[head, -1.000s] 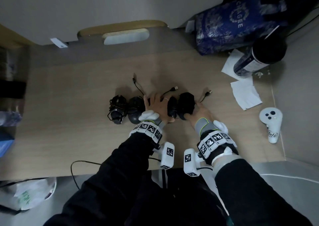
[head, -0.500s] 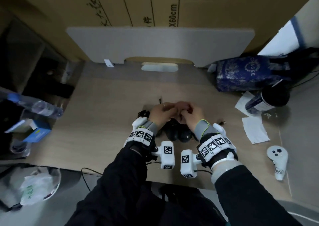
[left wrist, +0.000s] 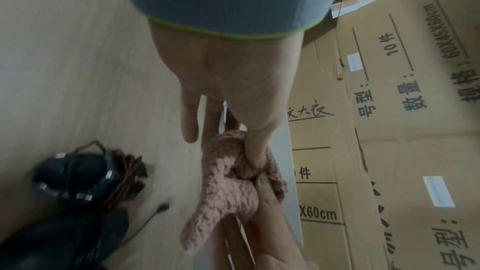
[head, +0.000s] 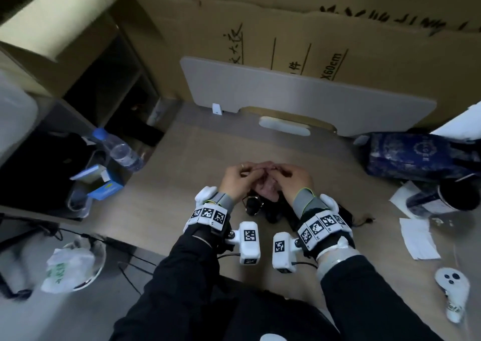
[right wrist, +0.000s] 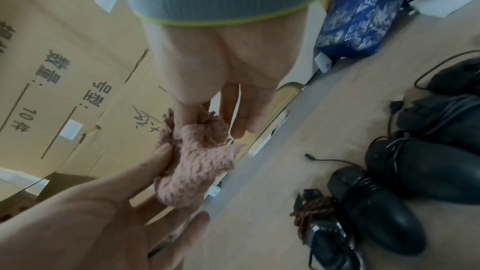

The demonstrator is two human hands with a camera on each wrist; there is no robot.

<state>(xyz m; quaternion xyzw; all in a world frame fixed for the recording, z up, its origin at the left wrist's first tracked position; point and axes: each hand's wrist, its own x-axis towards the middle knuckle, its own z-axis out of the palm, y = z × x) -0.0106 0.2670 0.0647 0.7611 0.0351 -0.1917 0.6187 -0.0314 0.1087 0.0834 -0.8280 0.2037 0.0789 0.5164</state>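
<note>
Above the wooden table, both hands meet around a small pink fuzzy knitted cloth. My left hand pinches one end of the cloth between thumb and fingers. My right hand pinches the other end of the cloth, its other fingers straight. On the table beneath the hands lie several black computer mice with cables wound round them, also seen in the wrist views. One has a brown cord.
A grey board and cardboard boxes stand behind. At right are a blue patterned bag, a dark canister, white papers and a white controller. A water bottle lies at left.
Both hands left the mice on the table, rose and came together; they now hold the pink cloth between them. The head view tilted up toward the boxes.
</note>
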